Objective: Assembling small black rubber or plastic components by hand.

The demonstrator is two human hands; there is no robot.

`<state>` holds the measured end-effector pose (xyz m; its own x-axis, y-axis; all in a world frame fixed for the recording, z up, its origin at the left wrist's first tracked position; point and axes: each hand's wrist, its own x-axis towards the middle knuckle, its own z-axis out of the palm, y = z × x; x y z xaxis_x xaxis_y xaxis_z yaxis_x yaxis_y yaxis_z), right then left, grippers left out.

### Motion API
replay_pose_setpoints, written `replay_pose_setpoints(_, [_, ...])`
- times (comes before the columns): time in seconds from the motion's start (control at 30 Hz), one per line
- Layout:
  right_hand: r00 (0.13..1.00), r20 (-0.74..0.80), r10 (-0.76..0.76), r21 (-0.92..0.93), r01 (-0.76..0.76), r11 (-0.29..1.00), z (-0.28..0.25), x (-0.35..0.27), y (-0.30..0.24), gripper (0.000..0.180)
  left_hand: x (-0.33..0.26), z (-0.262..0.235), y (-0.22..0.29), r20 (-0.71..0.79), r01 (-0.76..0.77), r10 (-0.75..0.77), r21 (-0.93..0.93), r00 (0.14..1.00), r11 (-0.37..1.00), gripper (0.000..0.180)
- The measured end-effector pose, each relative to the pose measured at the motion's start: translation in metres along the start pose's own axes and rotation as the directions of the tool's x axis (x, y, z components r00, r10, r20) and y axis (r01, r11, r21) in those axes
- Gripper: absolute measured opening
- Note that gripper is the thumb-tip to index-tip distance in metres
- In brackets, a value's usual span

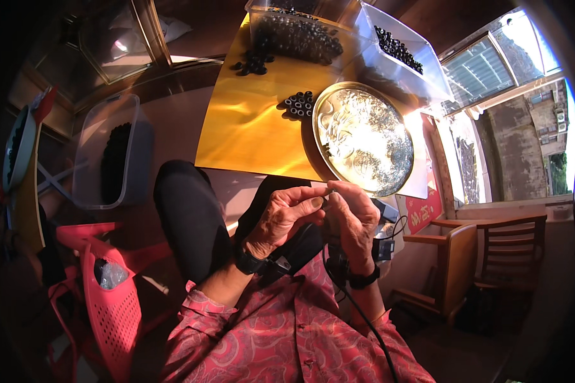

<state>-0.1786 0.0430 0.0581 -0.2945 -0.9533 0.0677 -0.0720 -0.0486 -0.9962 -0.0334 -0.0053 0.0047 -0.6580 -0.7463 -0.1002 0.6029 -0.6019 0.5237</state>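
**Two hands pinch a tiny piece above the lap**

Sunlight floods a cluttered room from a window [492,67] at upper right, falling across a shiny gold-coloured sheet [252,121] spread on the work surface. On that sheet lies a round embossed silver metal tray [364,137], its rim overlapping the sheet's right side. Just beside the tray's upper left edge sits a small cluster of black ring-shaped beads [298,104], and a second loose pile of black beads [252,64] lies farther up the sheet. Behind them stand a clear plastic tub heaped with dark beads [294,35] and a white open box holding more black beads [399,54]. To the left, well apart, a translucent plastic container with a dark mass inside [112,153] rests near a red perforated plastic basket [112,306].

Below the tray's lower edge, the left hand [281,220] and the right hand [354,220] meet fingertip to fingertip. Both are closed in a pinch on a tiny pale piece [329,190], too small to identify, held between them above the lap. Each wrist wears a dark band, and a black cable [364,319] runs down over the red patterned shirt [287,338].
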Motion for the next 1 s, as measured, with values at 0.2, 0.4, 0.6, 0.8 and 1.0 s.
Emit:
replay_pose_setpoints(0.2, [0.997, -0.062, 0.035, -0.026, -0.037, 0.999, -0.005, -0.004, -0.003, 0.020, -0.001, 0.003, 0.003, -0.016, 0.001, -0.001, -0.016, 1.000, 1.000, 0.028])
replay_pose_setpoints(0.4, [0.964, 0.090, -0.251, -0.339, 0.266, 0.902, -0.006, -0.001, -0.003, 0.030, -0.003, 0.003, 0.000, -0.020, 0.011, -0.010, 0.025, 1.000, 1.000, 0.029])
replay_pose_setpoints(0.6, [0.980, -0.003, -0.198, -0.210, 0.193, 0.958, -0.002, -0.007, -0.001, 0.033, -0.002, 0.005, 0.002, -0.028, 0.024, -0.024, 0.009, 0.999, 1.000, 0.029])
replay_pose_setpoints(0.8, [0.996, -0.087, 0.015, 0.158, -0.002, 0.987, -0.002, -0.008, -0.002, 0.036, -0.002, 0.004, -0.003, -0.031, 0.022, -0.021, 0.011, 0.999, 1.000, 0.028])
replay_pose_setpoints(1.0, [0.983, -0.113, 0.142, 0.274, -0.106, 0.956, -0.003, -0.009, 0.002, 0.034, -0.001, 0.001, -0.003, -0.014, 0.059, -0.061, -0.084, 0.998, 0.995, 0.027])
